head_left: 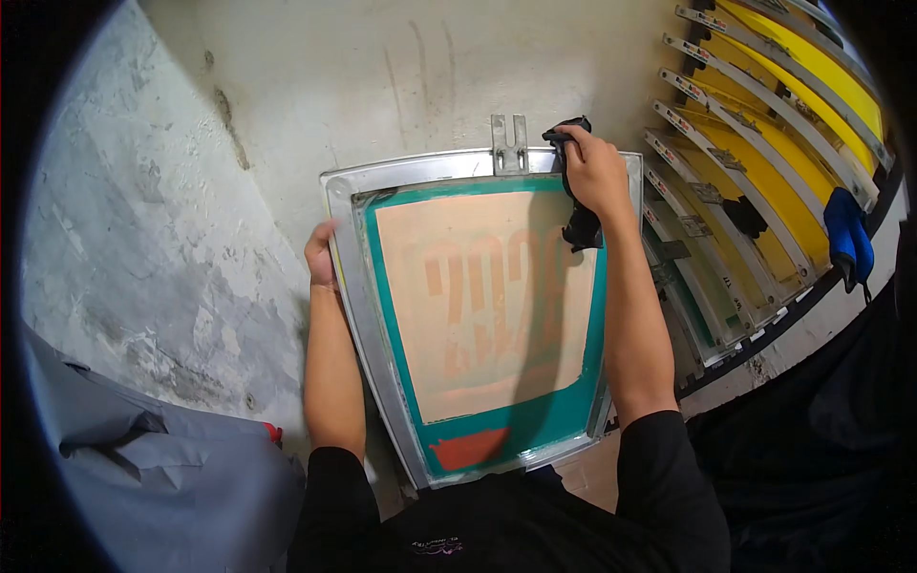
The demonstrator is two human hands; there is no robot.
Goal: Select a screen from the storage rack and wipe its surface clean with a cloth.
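Observation:
A silk screen frame (430, 167) with a metal rim stands tilted before me, its lower end close to my body. Its mesh (420, 286) has a green border around a pale peach area with faint orange figures. My left hand (323, 253) is closed around the frame's left edge, most of its fingers hidden behind the rim. In my right hand (599, 170) is a crumpled black cloth (582, 231), at the upper right of the mesh. A metal bracket (509, 158) sits on the top rim. An orange-red patch (470, 449) marks the lower green border.
At the right, a rack holds several metal-rimmed screens (755, 172), some yellow. Blue cloth (848, 239) hangs at its front, with black fabric (812, 411) below. A pale wall (382, 76) stands behind the frame. Grey fabric (162, 477) covers the lower left, near a small red object (274, 433).

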